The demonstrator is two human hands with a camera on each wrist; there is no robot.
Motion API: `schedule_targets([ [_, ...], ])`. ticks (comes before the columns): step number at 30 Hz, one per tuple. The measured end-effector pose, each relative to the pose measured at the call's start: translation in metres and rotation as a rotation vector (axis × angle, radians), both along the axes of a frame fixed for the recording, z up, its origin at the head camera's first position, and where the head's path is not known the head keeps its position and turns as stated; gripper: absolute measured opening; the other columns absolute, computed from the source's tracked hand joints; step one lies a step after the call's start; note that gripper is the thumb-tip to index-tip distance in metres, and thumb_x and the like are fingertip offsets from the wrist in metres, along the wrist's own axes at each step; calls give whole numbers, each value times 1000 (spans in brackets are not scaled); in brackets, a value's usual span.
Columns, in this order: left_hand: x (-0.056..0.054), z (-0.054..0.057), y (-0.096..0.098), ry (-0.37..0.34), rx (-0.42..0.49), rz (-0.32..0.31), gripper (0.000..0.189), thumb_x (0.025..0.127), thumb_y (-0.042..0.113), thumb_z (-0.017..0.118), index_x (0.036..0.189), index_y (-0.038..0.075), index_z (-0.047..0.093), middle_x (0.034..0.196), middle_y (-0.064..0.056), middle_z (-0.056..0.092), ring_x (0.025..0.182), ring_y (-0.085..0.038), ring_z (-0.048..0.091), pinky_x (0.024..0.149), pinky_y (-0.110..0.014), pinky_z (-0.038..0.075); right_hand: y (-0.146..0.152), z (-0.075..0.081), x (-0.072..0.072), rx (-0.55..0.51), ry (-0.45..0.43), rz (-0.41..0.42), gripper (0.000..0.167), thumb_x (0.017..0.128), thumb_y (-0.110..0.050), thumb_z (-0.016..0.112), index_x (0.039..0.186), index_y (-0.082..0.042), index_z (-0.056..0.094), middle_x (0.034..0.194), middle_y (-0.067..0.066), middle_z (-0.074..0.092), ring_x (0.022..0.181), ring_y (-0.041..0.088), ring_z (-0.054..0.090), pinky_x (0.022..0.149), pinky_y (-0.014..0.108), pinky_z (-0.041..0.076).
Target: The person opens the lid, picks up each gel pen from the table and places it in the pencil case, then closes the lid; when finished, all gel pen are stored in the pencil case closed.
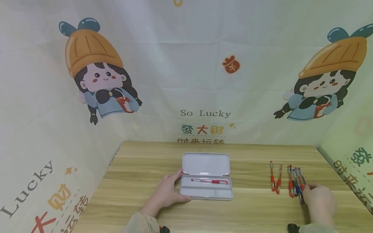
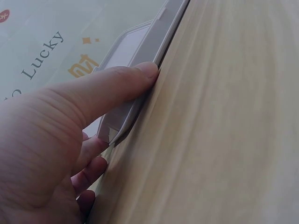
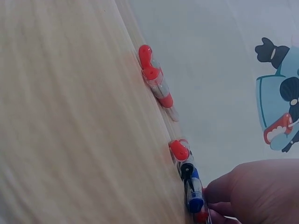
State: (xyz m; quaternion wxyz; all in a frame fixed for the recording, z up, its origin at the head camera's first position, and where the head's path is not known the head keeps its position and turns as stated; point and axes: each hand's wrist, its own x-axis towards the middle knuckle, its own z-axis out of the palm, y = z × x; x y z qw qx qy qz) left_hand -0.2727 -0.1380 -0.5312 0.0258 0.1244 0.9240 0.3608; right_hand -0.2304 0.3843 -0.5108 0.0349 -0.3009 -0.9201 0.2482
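My left hand (image 1: pixel 166 193), fingers gripping the open case (image 1: pixel 206 164) by its left end — red pen (image 1: pixel 210 181) inside. My right hand (image 1: pixel 320 199) is at the pens (image 1: pixel 296 185) on the table (image 1: pixel 242 213) — can't tell if pinching.

A wood-grained desk (image 1: pixel 252 210) is backed by a pale cloth (image 1: pixel 163 68), which is also hung along its left and right edges. Above the far left corner, a cartoon figure (image 1: pixel 102 94) in an orange hat and blue top is printed; a matching figure (image 1: pixel 329 61) is set above the far right corner. Between them a red pouch (image 1: pixel 231 64) is printed, with "So Lucky" lettering (image 1: pixel 205 113) placed lower, over the far edge's middle.
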Motion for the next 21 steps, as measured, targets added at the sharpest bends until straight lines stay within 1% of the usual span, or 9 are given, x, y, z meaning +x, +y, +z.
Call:
schedule_targets([
  [4,-1,-1,0,3,5,-2,128,66,48,105,171,16,41,159,-15,61,140,-39,54,115,-65,48,-1,1,0,11,-10,-17,42,102,-23,53,125,7,71,124,35,72,92,41,71,59,37,48],
  [8,-1,-1,-1,6,6,0,128,65,47,105,172,17,40,159,-13,62,140,-39,54,115,-65,48,-3,2,-2,20,-15,-28,43,102,-24,52,124,8,71,120,34,73,85,35,69,58,35,46],
  [13,-2,-2,-3,-6,14,4,128,66,48,105,172,17,40,160,-13,61,141,-40,53,116,-66,48,-8,7,-4,17,-12,-30,46,102,-25,50,125,8,71,122,36,71,87,38,69,56,36,48],
  [16,-4,-3,-4,-8,8,-6,128,67,49,104,172,17,40,160,-12,61,142,-41,53,116,-66,48,-13,12,-5,16,9,-18,47,102,-26,48,129,6,70,125,35,71,88,38,70,55,37,48],
  [18,-5,-4,-4,-16,2,-12,127,68,51,103,172,18,39,161,-12,61,143,-41,52,117,-65,48,-17,17,-5,31,27,15,48,103,-26,47,133,5,69,129,36,70,89,39,71,55,38,47],
  [21,-6,-5,-4,-17,4,-16,128,68,51,103,173,18,39,161,-12,61,142,-41,52,117,-66,48,-27,26,-10,66,81,89,48,104,-26,49,135,4,70,130,37,69,92,44,71,57,41,48],
])
